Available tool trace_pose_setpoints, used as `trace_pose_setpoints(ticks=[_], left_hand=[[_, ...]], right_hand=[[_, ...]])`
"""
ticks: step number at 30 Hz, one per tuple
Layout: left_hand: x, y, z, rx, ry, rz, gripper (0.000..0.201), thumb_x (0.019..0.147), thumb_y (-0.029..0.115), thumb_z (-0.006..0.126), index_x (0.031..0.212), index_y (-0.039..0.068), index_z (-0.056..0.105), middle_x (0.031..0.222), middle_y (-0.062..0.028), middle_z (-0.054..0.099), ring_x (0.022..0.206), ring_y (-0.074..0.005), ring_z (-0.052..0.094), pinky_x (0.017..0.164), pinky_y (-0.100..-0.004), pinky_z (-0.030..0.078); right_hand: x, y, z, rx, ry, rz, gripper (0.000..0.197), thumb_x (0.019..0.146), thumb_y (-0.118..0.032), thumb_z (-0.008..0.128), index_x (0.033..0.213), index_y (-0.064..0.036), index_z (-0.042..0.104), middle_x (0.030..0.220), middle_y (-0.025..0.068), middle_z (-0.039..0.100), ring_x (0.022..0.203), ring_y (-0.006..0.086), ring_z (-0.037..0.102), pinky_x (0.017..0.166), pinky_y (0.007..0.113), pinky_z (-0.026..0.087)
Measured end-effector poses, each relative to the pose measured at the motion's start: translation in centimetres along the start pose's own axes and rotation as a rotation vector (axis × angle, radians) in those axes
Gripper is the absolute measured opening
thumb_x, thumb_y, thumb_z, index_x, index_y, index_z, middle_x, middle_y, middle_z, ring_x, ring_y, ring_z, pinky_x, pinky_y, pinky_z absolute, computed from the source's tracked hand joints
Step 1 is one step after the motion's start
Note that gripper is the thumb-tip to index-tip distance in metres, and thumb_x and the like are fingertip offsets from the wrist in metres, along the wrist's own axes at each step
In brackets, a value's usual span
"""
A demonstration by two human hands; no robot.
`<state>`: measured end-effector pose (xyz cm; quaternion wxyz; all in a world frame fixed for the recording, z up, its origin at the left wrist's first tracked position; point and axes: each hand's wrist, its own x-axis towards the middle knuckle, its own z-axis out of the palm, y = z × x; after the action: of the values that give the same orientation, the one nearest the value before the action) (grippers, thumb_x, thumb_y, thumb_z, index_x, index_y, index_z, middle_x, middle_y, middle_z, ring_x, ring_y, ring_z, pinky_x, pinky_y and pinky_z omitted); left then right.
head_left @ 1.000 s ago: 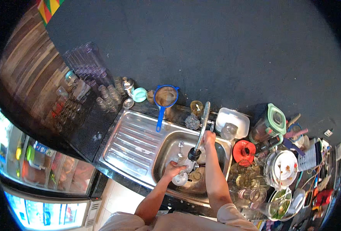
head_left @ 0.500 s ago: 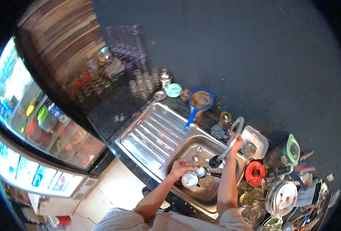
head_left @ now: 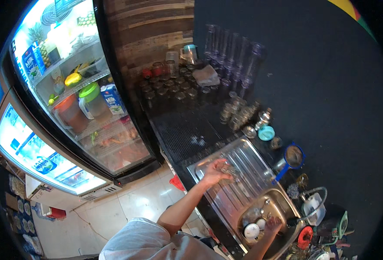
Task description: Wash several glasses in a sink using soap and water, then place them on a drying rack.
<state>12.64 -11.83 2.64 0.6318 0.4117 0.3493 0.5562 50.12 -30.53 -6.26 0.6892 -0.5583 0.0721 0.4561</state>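
Note:
Over the ribbed steel drainboard (head_left: 247,158), my left hand (head_left: 213,173) is closed around a clear glass (head_left: 230,172). My right hand (head_left: 273,225) is low in the steel sink basin (head_left: 293,208), beside a white round lid or pot top (head_left: 251,231) and other small metal and white pieces. Its fingers are too small and blurred to show whether they grip anything. The black spray head (head_left: 292,222) of the coiled metal faucet hose (head_left: 322,203) hangs over the basin's right side, apart from my right hand.
A blue-rimmed strainer (head_left: 294,156) lies behind the sink, near a mint-green lid (head_left: 266,133). Many glasses (head_left: 174,89) and tall purple-based tumblers (head_left: 237,56) line the far counter. To the right are a red round item (head_left: 305,237) and piled dishes. A lit glass-door fridge (head_left: 83,86) stands at left.
My view has swung left. My left hand has moved from the basin to above the drainboard with the glass. My right hand has dropped from the faucet hose into the basin.

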Motion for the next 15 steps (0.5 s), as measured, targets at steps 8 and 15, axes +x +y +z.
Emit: trace_pose_setpoints(ticks=[8,15], left_hand=[[8.8,8.8,-16.2,1.161,0.350,0.198,0.066,0.046,0.007,0.074,0.106,0.007,0.049,0.091,-0.0123,0.058,0.091,-0.0316,0.047,0.081,-0.0383,0.041],[10.9,7.1,-18.6,1.046,0.435,0.279,0.071,0.047,0.012,0.079,0.110,0.005,0.047,0.098,-0.0134,0.058,0.098,-0.0306,0.049,0.085,-0.0379,0.042]], right_hand=[[-5.2,4.9,5.2,0.022,0.168,-0.034,0.026,0.077,-0.032,0.050,0.096,-0.0145,0.048,0.080,0.0016,0.053,0.070,0.0145,0.048,0.058,0.030,0.040],[-1.9,5.8,5.7,-0.039,0.186,-0.034,0.033,0.080,-0.032,0.048,0.107,-0.0136,0.046,0.082,0.0028,0.050,0.064,0.0146,0.044,0.056,0.029,0.039]])
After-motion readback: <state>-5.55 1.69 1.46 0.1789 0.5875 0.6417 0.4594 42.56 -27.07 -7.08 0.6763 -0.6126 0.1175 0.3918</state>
